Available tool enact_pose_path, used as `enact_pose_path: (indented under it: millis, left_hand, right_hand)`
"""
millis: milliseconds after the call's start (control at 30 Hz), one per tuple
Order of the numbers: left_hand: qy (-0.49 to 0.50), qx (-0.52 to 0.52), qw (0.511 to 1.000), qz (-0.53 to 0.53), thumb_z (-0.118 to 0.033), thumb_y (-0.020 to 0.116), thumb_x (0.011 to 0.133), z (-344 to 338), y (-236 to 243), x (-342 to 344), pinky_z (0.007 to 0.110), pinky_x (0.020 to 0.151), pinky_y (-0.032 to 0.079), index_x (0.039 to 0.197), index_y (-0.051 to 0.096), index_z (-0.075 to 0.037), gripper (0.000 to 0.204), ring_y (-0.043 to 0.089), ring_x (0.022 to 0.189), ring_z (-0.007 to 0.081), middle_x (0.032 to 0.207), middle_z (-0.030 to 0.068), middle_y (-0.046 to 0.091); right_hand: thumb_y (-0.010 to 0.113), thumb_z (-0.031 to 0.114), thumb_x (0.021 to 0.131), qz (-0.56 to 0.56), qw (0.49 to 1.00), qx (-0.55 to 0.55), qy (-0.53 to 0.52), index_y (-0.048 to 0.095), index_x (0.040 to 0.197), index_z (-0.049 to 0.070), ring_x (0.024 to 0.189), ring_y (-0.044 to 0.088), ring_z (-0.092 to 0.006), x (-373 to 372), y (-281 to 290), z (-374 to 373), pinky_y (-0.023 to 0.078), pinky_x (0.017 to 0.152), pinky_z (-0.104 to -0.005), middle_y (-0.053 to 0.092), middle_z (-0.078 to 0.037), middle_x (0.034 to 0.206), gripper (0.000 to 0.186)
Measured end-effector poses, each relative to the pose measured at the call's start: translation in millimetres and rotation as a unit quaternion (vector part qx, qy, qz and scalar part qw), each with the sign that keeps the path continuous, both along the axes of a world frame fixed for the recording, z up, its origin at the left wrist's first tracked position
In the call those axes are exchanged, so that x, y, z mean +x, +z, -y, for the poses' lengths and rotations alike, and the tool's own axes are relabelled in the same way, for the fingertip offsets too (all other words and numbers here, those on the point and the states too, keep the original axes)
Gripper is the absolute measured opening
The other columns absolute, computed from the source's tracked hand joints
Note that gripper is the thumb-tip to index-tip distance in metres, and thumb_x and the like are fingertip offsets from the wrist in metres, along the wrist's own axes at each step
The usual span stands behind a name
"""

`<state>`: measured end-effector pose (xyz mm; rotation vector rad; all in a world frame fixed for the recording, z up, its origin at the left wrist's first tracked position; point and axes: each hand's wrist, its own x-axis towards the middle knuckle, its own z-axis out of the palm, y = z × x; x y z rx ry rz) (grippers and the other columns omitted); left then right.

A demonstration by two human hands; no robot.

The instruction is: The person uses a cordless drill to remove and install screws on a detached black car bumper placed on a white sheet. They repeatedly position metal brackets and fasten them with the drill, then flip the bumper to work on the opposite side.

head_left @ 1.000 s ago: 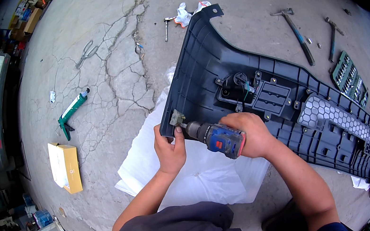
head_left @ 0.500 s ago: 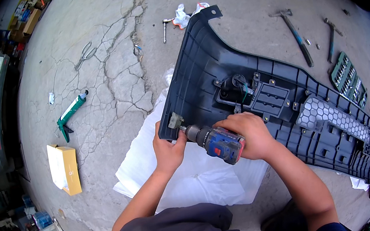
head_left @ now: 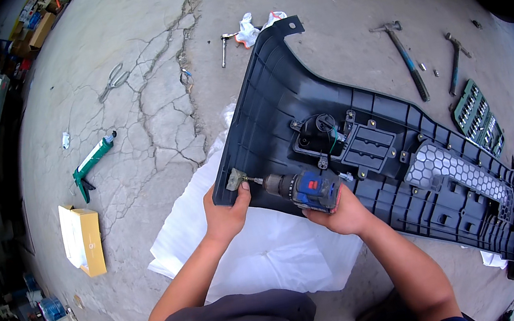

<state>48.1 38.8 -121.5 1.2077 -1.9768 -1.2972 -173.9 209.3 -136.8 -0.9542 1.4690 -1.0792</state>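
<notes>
My left hand (head_left: 226,219) is gripping the panel (head_left: 262,83), my right hand (head_left: 343,213) the drill (head_left: 309,191) near the panel's corner (a hammer (head_left: 408,63) is lying beyond it).

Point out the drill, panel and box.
Drill (head_left: 306,188), head view: on its blue body.
Panel (head_left: 368,146), head view: on its slatted middle section.
Box (head_left: 92,242), head view: on its yellow side.

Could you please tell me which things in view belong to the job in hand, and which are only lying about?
In the job:
- drill, in the right hand
- black panel, held at one corner by the left hand
- small greyish block at the drill's tip
- white sheet under the panel

Lying about:
- longer hammer
- shorter hammer
- socket set
- green caulking gun
- yellow box
</notes>
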Motion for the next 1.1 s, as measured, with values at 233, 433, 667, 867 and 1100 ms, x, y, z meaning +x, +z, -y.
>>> enact_pose_path:
  millis: [233,433,667,867,1100]
  left_hand:
    - [0.003,-0.016,1.0,-0.005,-0.013,0.073,0.102,1.1,-5.1,-1.9,0.031,0.07,0.05,0.1,0.071,0.001,0.015,0.059,0.075,0.0109,0.08,0.0025,0.067]
    - [-0.002,-0.026,1.0,-0.005,-0.013,0.073,0.101,1.1,-6.1,-1.1,0.031,0.07,0.05,0.1,0.071,0.001,0.015,0.059,0.075,0.0108,0.08,0.0024,0.067]
    - [0.006,0.007,1.0,-0.02,-0.01,0.073,0.1,-0.6,-6.4,-0.5,0.029,0.069,0.05,0.098,0.07,0.001,0.011,0.059,0.076,0.0081,0.083,0.0003,0.068]
    - [-0.001,0.003,1.0,-0.011,-0.009,0.073,0.099,1.5,-8.0,-0.2,0.029,0.069,0.05,0.099,0.071,0.001,0.01,0.06,0.077,0.0079,0.083,0.0007,0.069]
    - [0.002,-0.003,1.0,-0.011,-0.009,0.074,0.098,1.1,-8.2,-1.4,0.03,0.069,0.051,0.099,0.072,0.002,0.011,0.061,0.076,0.0086,0.082,0.0014,0.069]
  right_hand:
    - [0.08,0.011,0.09,0.01,1.0,-0.01,-0.003,0.073,0.118,0.005,0.094,0.072,-0.0255,2.3,-0.5,0.1,0.058,0.093,-0.0394,0.076,-0.011,0.102,0.029]
    - [0.079,0.003,0.089,0.174,0.984,0.036,-0.031,0.074,0.112,0.006,0.085,0.071,-0.016,11.9,-1.8,-0.2,0.059,0.076,-0.035,0.074,-0.004,0.098,0.024]
    - [0.078,0.004,0.091,0.17,0.984,0.036,-0.048,0.073,0.106,0.003,0.085,0.071,-0.0156,29.3,-5.2,-5.0,0.059,0.079,-0.0361,0.074,-0.004,0.091,0.016]
    - [0.079,0.003,0.09,0.08,0.996,-0.011,-0.04,0.073,0.104,0.006,0.087,0.07,-0.0149,29.7,-13.2,-2.3,0.058,0.083,-0.0347,0.074,-0.003,0.093,0.015]
    - [0.077,0.009,0.091,0.065,0.997,0.003,-0.033,0.074,0.11,0.005,0.089,0.073,-0.0243,29.4,-16.8,-2.2,0.059,0.087,-0.039,0.076,-0.01,0.097,0.02]
